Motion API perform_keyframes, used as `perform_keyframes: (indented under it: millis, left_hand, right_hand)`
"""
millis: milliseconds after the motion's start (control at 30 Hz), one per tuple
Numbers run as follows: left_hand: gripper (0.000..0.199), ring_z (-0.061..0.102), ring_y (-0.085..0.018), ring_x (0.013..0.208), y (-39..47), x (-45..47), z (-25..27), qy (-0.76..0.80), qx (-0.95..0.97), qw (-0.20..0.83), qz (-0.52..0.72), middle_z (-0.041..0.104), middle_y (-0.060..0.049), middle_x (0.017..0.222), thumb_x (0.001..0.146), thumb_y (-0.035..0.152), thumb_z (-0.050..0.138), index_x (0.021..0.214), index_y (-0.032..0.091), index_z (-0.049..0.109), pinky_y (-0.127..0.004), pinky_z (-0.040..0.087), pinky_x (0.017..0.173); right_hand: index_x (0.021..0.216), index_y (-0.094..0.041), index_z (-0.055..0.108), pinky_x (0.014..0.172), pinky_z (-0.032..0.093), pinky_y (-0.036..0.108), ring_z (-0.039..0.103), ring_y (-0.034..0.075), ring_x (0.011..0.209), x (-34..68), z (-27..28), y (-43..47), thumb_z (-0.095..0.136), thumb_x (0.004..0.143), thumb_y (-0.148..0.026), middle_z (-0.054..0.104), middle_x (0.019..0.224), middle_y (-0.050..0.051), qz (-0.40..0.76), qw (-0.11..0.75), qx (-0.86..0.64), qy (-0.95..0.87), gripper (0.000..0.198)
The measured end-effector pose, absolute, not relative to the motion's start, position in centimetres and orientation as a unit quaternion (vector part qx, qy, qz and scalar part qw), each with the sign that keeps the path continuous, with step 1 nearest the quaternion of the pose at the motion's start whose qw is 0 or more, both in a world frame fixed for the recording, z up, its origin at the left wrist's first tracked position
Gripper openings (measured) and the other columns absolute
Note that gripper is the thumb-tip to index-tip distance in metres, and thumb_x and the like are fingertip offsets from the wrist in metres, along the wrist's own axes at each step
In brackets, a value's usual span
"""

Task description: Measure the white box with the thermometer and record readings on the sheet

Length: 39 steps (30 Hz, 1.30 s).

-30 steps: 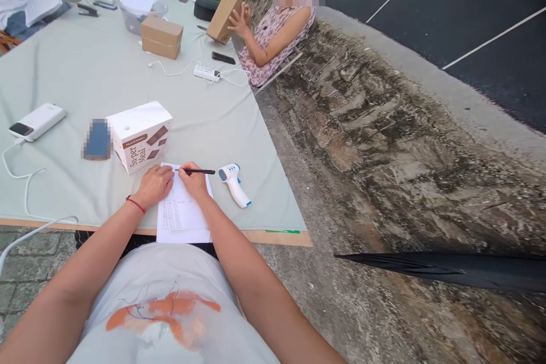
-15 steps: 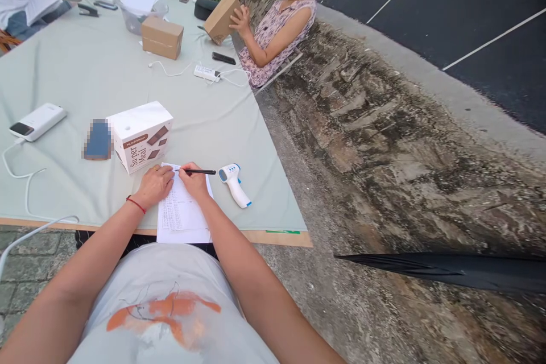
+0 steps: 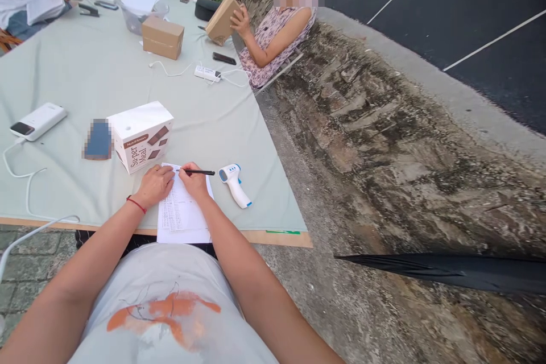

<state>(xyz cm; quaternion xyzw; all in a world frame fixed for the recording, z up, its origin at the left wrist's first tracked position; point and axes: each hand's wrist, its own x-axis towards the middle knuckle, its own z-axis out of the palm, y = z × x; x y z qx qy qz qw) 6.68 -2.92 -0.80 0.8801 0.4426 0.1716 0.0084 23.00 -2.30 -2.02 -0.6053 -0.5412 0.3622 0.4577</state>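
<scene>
My right hand (image 3: 194, 181) is closed around a black pen (image 3: 202, 172), its tip at the upper part of the paper sheets (image 3: 181, 219). Rows of small handwriting cover the left side of the top sheet. My left hand (image 3: 156, 185) lies flat on the sheets' upper left edge, fingers stretched out, with a red cord on the wrist. Just beyond it stands a white "Super Meal" box (image 3: 145, 135). To the right of the sheets lies a white and blue infrared thermometer (image 3: 235, 185).
A phone (image 3: 98, 140) and a white power bank (image 3: 38, 121) with a cable lie at left. Farther back are a cardboard box (image 3: 162, 37), a plastic basket (image 3: 135, 21) and a power strip (image 3: 207, 73). Several people sit around the table; one holds a cardboard box (image 3: 222, 20).
My hands and the pen stay almost in place. At the far left, another person's hand and papers have shifted, the papers now lower. The cardboard box held at right has tilted slightly.
</scene>
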Motion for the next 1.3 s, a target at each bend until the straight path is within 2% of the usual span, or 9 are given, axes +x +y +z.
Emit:
perform_keyframes:
  millis: [800, 1300]
  left_hand:
    - [0.028, 0.062, -0.027, 0.098, -2.92, 6.66, -0.74, 0.444, 0.879, 0.013, 0.175, 0.068, -0.012, 0.121, 0.096, 0.023, 0.046, 0.109, 0.018, 0.069, -0.044, 0.052, 0.085]
    - [0.028, 0.062, -0.027, 0.096, -2.81, 6.59, -0.82, 0.441, 0.881, 0.016, 0.173, 0.068, -0.012, 0.122, 0.096, 0.023, 0.046, 0.108, 0.017, 0.07, -0.043, 0.051, 0.085]
  right_hand:
    - [0.067, -0.025, 0.052, 0.064, 0.044, 0.028, 0.051, 0.016, 0.064, 22.95, -1.91, -2.37, 0.051, 0.071, -0.033, 0.056, 0.063, -0.004, 0.356, 0.465, -0.598, -0.548, 0.009]
    - [0.071, -0.026, 0.054, 0.068, 0.045, 0.03, 0.054, 0.017, 0.066, 23.14, -2.34, -2.18, 0.052, 0.073, -0.035, 0.058, 0.066, -0.004, 0.35, 0.457, -0.618, -0.536, 0.01]
